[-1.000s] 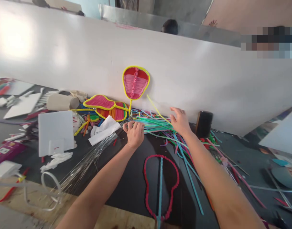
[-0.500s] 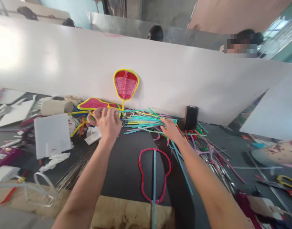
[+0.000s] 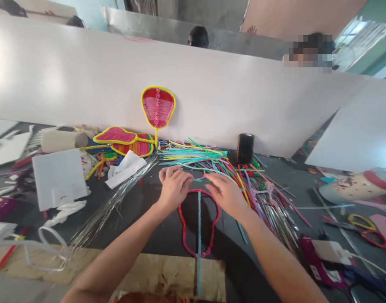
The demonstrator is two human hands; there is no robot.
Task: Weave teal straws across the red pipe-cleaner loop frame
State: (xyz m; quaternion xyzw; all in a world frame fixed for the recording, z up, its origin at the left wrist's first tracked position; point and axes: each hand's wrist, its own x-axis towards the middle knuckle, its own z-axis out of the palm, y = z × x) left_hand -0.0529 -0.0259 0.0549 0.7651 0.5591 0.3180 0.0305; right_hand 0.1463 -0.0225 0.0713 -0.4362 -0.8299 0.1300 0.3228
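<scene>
My left hand (image 3: pixel 175 187) is closed in a pinch above the dark table, with a thin teal-green pipe cleaner (image 3: pixel 199 180) running from its fingertips toward the right hand. Facing it, my right hand (image 3: pixel 223 192) has its fingers stretched out and thumb apart, close to the strand's other end. Just below both hands lies a pear-shaped red frame (image 3: pixel 184 233) with a light-blue stem (image 3: pixel 199 227) down its middle. Beyond the hands is a pile of pipe cleaners (image 3: pixel 193 155), mostly teal, with yellow, green and purple ones.
A yellow-edged pink fan shape (image 3: pixel 158 107) stands against the white board (image 3: pixel 227 88), beside similar flat pieces (image 3: pixel 117 136). A phone (image 3: pixel 245 148) leans at the back. Bare wires (image 3: pixel 117 198) lie left; scissors (image 3: pixel 366 227) and a purple tool (image 3: pixel 322 263) lie right.
Both hands have come back from the pile toward me and closer together, above the red frame. My left hand has moved right. The whole view has shifted slightly.
</scene>
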